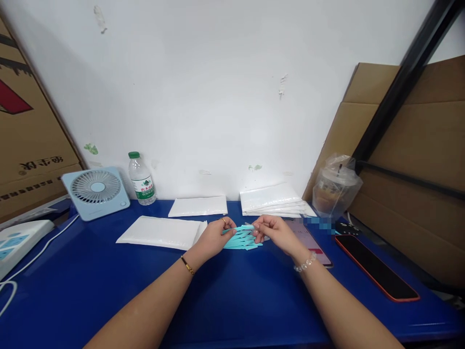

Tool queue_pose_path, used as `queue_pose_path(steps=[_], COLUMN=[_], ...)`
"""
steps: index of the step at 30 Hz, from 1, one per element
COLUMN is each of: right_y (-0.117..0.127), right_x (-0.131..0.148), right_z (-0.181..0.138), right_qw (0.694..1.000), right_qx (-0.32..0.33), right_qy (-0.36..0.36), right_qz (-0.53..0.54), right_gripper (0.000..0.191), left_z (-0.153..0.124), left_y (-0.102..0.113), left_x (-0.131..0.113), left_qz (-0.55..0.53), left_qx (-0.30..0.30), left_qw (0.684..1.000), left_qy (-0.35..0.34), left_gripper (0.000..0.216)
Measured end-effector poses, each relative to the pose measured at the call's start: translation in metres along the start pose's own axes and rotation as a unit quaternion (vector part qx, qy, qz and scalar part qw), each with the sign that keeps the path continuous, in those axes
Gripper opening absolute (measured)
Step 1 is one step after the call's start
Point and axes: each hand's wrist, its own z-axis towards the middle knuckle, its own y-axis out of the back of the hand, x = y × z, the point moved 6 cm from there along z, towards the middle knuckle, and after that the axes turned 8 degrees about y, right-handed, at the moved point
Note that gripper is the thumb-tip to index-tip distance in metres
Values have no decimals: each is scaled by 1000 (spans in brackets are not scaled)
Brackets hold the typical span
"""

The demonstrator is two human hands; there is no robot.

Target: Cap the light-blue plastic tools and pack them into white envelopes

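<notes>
Between my hands is a bunch of thin turquoise plastic sticks (241, 241), lying side by side over the blue table; their exact kind is too small to make out. My left hand (217, 236), with a ring and a dark bracelet at the wrist, is closed with thumb and finger pinching the left end of the upper stick. At the other end, my right hand (271, 230) pinches the same sticks near their tips, a clear bead bracelet on its wrist. A white padded envelope (160, 232) lies just left of my left hand, its open end towards the sticks.
Behind, another white envelope (198, 206) and a stack of envelopes (272, 198) lie by the wall. A lit phone (308, 242) and a dark phone (376, 267) are at right, near a bagged drink cup (332, 191). Leftward stand a water bottle (141, 182) and blue fan (96, 193).
</notes>
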Motion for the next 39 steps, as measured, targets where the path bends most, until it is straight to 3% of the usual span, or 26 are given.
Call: queue_pose_path(steps=[4, 8, 13, 15, 19, 23, 26, 29, 34, 39], right_y=[-8, 8, 33, 34, 27, 23, 24, 26, 31, 34], right_x=[0, 4, 3, -4, -9, -5, -3, 2, 14, 8], right_z=[-1, -3, -5, -6, -5, -4, -4, -5, -6, -3], right_qw=[999, 990, 925, 903, 882, 873, 879, 907, 946, 972], right_qx=[49, 54, 60, 88, 115, 119, 116, 98, 17, -50], right_qy=[-9, -11, 39, 33, 24, 12, 0, 0, 28, -26], right_qz=[-18, -131, -373, -418, -456, -473, -462, -410, -324, -226], right_gripper=[35, 32, 9, 8, 8, 7, 7, 7, 18, 27], left_z=[-4, -14, -27, -26, -16, -6, -5, -4, -1, -1], left_y=[-10, -25, -37, -36, -23, -20, -20, -19, -17, -8], left_x=[-1, -6, -17, -19, -16, -5, -3, -3, -3, -7], left_qz=[-20, -10, 100, 129, 212, 275, 281, 287, 312, 262], left_qx=[34, 99, 133, 119, 26, 26, 30, 20, -7, -19], left_qw=[999, 995, 986, 984, 976, 960, 958, 957, 949, 964], left_qy=[22, 31, -3, -21, -43, -39, -41, -51, -54, -47], left_gripper=[21, 21, 17, 18, 21, 17, 12, 14, 25, 24])
